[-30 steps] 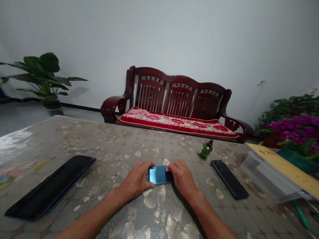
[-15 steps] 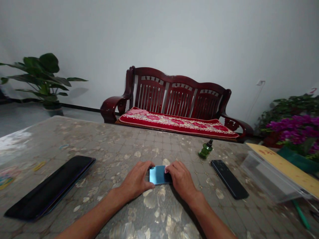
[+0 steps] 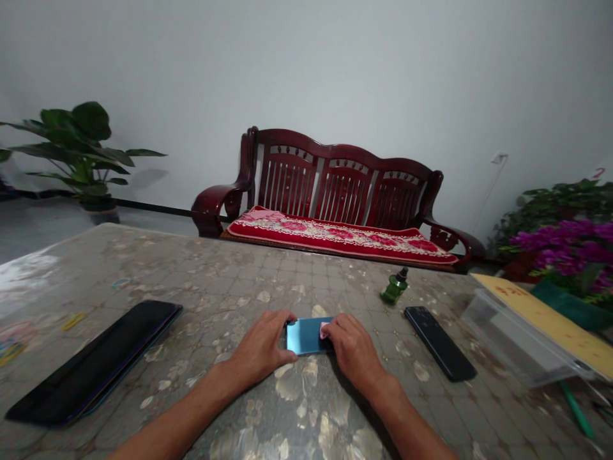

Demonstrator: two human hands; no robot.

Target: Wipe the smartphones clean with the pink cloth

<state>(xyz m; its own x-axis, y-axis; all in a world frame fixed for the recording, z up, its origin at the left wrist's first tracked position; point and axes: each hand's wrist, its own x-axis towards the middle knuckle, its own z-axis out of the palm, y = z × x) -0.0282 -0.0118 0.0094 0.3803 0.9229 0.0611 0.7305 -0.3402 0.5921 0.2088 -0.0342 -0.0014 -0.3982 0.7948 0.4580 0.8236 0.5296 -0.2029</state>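
Observation:
A phone (image 3: 306, 335) with a shiny blue face lies flat on the patterned tablecloth, its long side running left to right. My left hand (image 3: 262, 340) grips its left end, thumb at the near edge and fingers at the far edge. Over the phone's right end is my right hand (image 3: 353, 345), its fingers pinched on a small pink cloth (image 3: 324, 330) that rests against the blue face. The right hand hides that end of the phone and most of the cloth.
Left lies a large black tablet-like device (image 3: 98, 361), near coloured bands (image 3: 73, 321). On the right are a green spray bottle (image 3: 395, 285), a black phone-shaped device (image 3: 439, 343) and a clear plastic box (image 3: 520, 338). Beyond the tablecloth (image 3: 230, 275) stands a wooden bench (image 3: 342, 185).
My right hand and the pink cloth have slid slightly to the right along the phone's face. My left hand keeps its hold on the left end.

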